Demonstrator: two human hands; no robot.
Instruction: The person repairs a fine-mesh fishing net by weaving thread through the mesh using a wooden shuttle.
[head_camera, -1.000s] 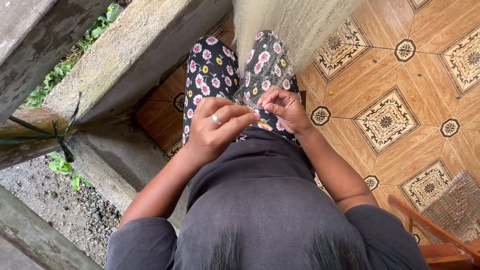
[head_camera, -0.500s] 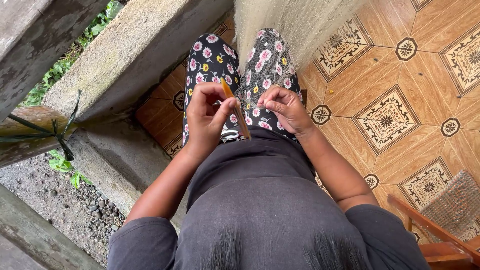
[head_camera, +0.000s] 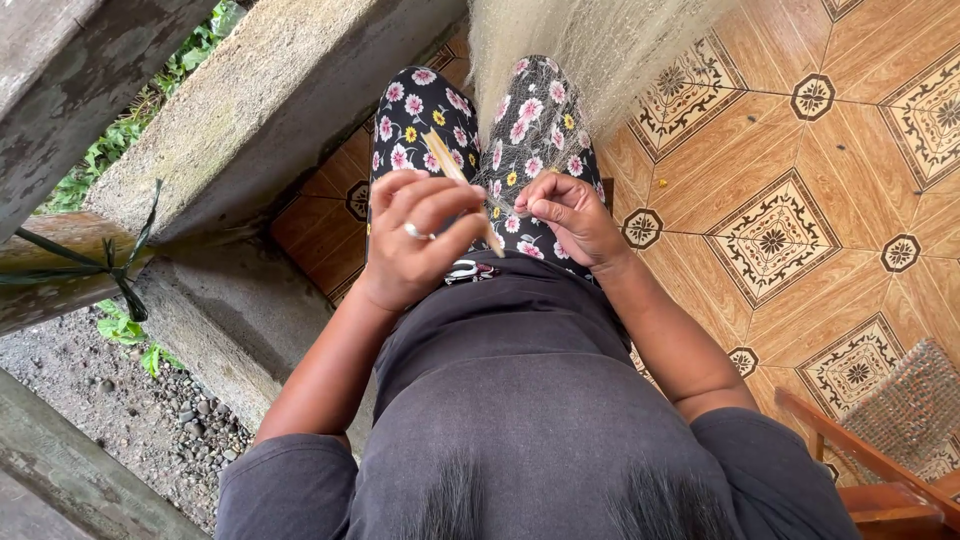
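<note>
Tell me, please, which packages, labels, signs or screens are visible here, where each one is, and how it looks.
None is visible: no package, label, sign or screen.
The left hand holds a thin wooden netting needle and the right hand pinches fine pale net over the lap.

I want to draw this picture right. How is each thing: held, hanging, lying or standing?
Left hand: closed around the stick.
Stick: held, tilted.
Right hand: pinching the net.
Net: hanging down, draped over the lap.
Ring: worn on a left finger.
Chair: standing on the tiled floor.
</note>
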